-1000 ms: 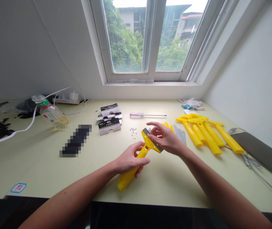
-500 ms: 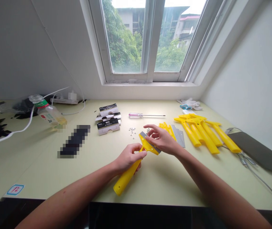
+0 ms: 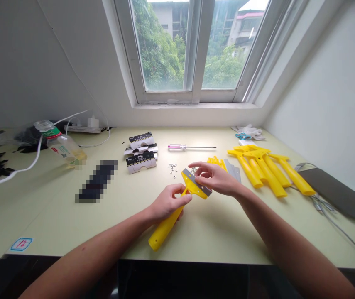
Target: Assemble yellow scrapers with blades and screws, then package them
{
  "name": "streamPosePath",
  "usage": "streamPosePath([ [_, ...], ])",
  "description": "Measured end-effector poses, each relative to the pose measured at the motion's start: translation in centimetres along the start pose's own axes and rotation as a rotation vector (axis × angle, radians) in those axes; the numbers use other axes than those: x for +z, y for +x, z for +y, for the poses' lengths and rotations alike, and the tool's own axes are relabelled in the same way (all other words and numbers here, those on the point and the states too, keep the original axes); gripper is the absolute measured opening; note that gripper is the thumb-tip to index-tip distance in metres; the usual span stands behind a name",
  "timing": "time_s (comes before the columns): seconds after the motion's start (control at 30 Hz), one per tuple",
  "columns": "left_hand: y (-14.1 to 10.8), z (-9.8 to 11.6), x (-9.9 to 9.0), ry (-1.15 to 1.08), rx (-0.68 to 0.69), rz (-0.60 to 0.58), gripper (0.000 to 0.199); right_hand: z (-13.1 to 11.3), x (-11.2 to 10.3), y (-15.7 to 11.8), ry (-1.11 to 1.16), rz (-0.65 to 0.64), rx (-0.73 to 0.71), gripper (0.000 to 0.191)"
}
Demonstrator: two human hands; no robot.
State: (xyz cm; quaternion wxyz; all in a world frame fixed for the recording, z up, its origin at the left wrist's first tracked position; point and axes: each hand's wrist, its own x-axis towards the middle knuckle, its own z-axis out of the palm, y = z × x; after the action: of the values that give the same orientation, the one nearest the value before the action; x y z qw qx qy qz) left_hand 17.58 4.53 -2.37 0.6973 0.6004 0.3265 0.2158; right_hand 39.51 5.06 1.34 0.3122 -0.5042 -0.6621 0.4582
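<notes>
My left hand (image 3: 168, 204) is wrapped round the yellow handle of a scraper (image 3: 161, 233), tilted with its head up and to the right. A flat grey metal blade (image 3: 189, 176) lies along the scraper's head. My right hand (image 3: 219, 177) holds that blade near its right part, thumb on the blade's face and index finger stretched out above; its other fingers are partly hidden. Small nuts (image 3: 172, 168) are scattered just beyond the scraper. Some small metal parts (image 3: 193, 169) show beneath the right fingers. Behind that hand lie small yellow pieces (image 3: 216, 160) and a few loose grey blades (image 3: 233, 171).
Several yellow scraper handles (image 3: 269, 173) are heaped at the right, near white gloves (image 3: 252, 133) and a dark flat panel (image 3: 339, 193) with cables. A screwdriver (image 3: 177, 147) and black-and-white cardboard boxes (image 3: 141, 161) lie further back. A bottle (image 3: 63, 149) leans at left.
The right hand has shifted slightly along the blade to the right, its thumb uncovering more of the head. The left hand keeps its hold on the handle. The whole view has tipped slightly downward.
</notes>
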Motion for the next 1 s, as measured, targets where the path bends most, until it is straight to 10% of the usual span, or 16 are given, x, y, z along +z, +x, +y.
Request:
streamPosePath([
  [1.0,0.1,-0.1,-0.4,0.04,0.089,0.054,0.03,0.8,0.7,0.1,-0.093,0.0,-0.14,0.039],
])
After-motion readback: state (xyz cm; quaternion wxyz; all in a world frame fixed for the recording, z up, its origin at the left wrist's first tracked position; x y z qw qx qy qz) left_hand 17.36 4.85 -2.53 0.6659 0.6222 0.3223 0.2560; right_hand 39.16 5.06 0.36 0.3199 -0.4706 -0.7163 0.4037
